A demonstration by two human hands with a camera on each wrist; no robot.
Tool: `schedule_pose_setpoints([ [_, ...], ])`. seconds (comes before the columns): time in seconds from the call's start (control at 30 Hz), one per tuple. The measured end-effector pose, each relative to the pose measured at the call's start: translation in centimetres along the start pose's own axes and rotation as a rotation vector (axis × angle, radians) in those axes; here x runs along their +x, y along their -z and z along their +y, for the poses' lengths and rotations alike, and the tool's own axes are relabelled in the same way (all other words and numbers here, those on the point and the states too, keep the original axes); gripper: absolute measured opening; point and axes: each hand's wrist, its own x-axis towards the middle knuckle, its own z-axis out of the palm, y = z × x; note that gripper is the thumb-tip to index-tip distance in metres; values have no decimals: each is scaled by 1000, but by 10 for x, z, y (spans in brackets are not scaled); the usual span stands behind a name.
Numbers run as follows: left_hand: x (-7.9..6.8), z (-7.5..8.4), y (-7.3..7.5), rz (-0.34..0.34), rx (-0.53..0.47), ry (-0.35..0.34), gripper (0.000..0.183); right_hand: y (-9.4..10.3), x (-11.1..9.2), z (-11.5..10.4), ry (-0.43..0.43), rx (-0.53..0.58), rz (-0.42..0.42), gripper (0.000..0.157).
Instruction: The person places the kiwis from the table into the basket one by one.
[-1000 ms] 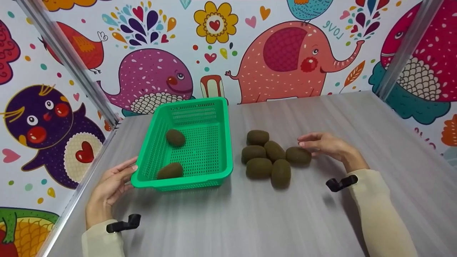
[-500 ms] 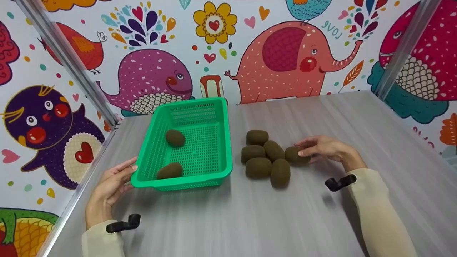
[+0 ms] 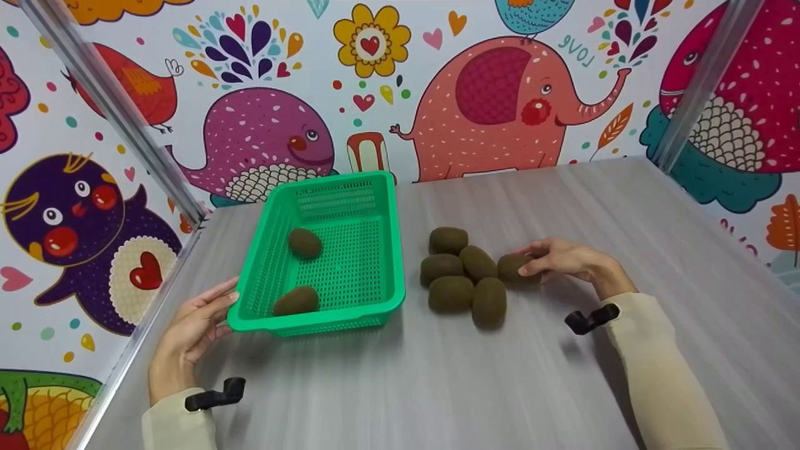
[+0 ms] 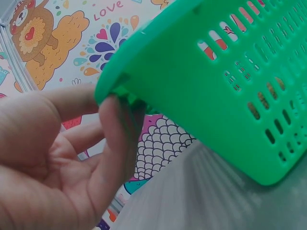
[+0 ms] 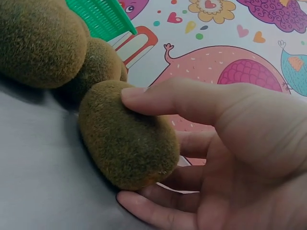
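Note:
A green plastic basket point(image 3: 397, 250) stands on the left of the table, with two brown fuzzy kiwis inside: one kiwi point(image 3: 305, 243) farther back, another kiwi point(image 3: 296, 301) by the near wall. My left hand point(image 3: 190, 331) pinches the basket's near left corner rim; in the left wrist view thumb and fingers lie about that rim point(image 4: 112, 72). Right of the basket, several kiwis point(image 3: 451, 294) lie in a cluster. The rightmost kiwi point(image 5: 127, 134) is between the thumb and fingers of my right hand point(image 3: 565, 259), which grips it on the table.
The grey wood-grain table point(image 3: 450, 381) runs back to a wall printed with cartoon animals point(image 3: 494, 112). Metal posts point(image 3: 119, 119) edge the left and right corners. Each sleeve cuff bears a black wrist mount point(image 3: 215, 395).
My right thumb and fingers have come down from beside the rightmost kiwi and closed around it. The left hand and basket stay put; the head view has shifted slightly.

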Motion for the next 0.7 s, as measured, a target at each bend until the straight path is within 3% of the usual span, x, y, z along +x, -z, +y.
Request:
schedule_pose_setpoints([
  [0.3, -1, 0, 0, 1, 20, -16, 29, 0, 1, -3, -19, 222, 78, 69],
  [0.7, -2, -1, -1, 2, 18, -13, 27, -6, 3, -15, 24, 495, 49, 71],
])
